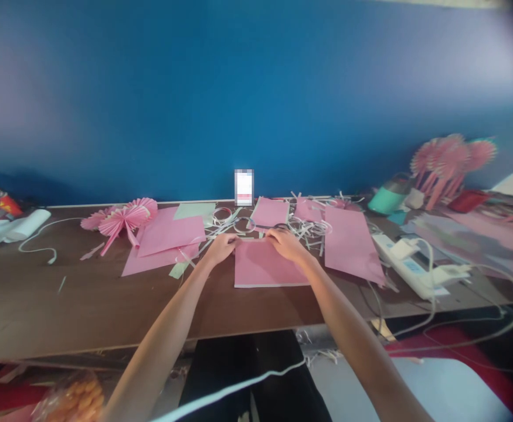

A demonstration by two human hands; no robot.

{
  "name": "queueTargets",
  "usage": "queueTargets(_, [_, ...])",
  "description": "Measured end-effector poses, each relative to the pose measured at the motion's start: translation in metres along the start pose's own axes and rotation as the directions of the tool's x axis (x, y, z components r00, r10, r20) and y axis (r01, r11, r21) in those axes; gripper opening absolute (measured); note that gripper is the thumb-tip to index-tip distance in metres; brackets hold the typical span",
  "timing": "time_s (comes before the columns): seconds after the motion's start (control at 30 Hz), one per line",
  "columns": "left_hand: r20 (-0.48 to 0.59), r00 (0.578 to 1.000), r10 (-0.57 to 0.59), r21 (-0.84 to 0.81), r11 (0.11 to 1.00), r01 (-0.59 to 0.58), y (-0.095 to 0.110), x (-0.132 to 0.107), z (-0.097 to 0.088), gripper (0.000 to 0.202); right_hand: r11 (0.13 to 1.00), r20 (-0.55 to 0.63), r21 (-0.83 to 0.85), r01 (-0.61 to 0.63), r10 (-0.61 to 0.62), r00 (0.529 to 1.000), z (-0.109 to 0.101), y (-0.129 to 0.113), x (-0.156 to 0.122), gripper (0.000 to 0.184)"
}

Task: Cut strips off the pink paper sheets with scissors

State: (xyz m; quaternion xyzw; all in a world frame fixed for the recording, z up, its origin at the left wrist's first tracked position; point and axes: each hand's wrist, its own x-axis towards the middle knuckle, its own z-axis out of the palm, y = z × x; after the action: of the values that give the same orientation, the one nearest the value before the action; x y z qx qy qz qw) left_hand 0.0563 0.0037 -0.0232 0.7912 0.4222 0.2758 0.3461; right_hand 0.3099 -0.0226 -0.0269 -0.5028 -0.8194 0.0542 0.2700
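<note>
A pink sheet of paper with a pale border along its near edge lies flat on the brown table in front of me. At its far left corner, my left hand has its fingers closed on the paper's edge. My right hand pinches the same far edge farther right, its wrist and forearm crossing over the sheet's right side. The fingertips of both hands are small and partly hidden. Just beyond them are a roll of clear tape and loose white paper strips.
Pink sheets lie left and right. Folded pink paper fans rest at the left; more fans stand at the right. A lit phone leans on the blue wall. A power strip with white cables sits right, near a green container.
</note>
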Motion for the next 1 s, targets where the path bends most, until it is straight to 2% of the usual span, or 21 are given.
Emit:
queueTargets(0.17, [0.041,0.999,-0.027,-0.051,0.998,0.029,-0.004,-0.001,0.002,0.036,0.983,0.043,0.181,0.014,-0.022,0.999,0.0,-0.008,-0.001,0.019])
queueTargets(0.27, [-0.008,1.0,-0.011,-0.105,0.994,0.01,-0.003,-0.002,0.002,0.037,0.976,0.054,0.218,0.019,-0.031,0.998,0.002,-0.012,-0.001,0.016])
queueTargets(0.43, [-0.034,0.999,-0.024,-0.179,0.984,0.018,0.0,-0.003,0.0,0.034,0.978,0.055,0.208,-0.012,0.001,0.998,0.004,-0.008,-0.002,0.018])
queueTargets(0.63, [-0.09,0.996,0.005,-0.124,0.992,-0.016,0.001,-0.002,0.001,0.026,0.988,0.077,0.144,-0.059,0.048,0.996,0.009,-0.006,-0.002,0.013])
queueTargets(0.8, [-0.131,0.991,-0.021,-0.16,0.987,0.0,0.002,-0.004,0.0,0.027,0.989,0.014,0.13,-0.07,0.068,0.998,0.005,-0.013,-0.001,0.019])
queueTargets(0.87, [-0.157,0.987,-0.021,-0.155,0.988,-0.003,0.004,-0.005,-0.001,0.027,0.981,0.012,0.183,-0.056,0.055,0.998,0.002,-0.018,0.0,0.021])
queueTargets(1.0, [-0.178,0.984,-0.003,-0.125,0.992,-0.02,0.005,-0.005,-0.001,0.026,0.93,0.093,0.364,-0.045,0.012,0.996,-0.004,-0.026,-0.003,0.02])
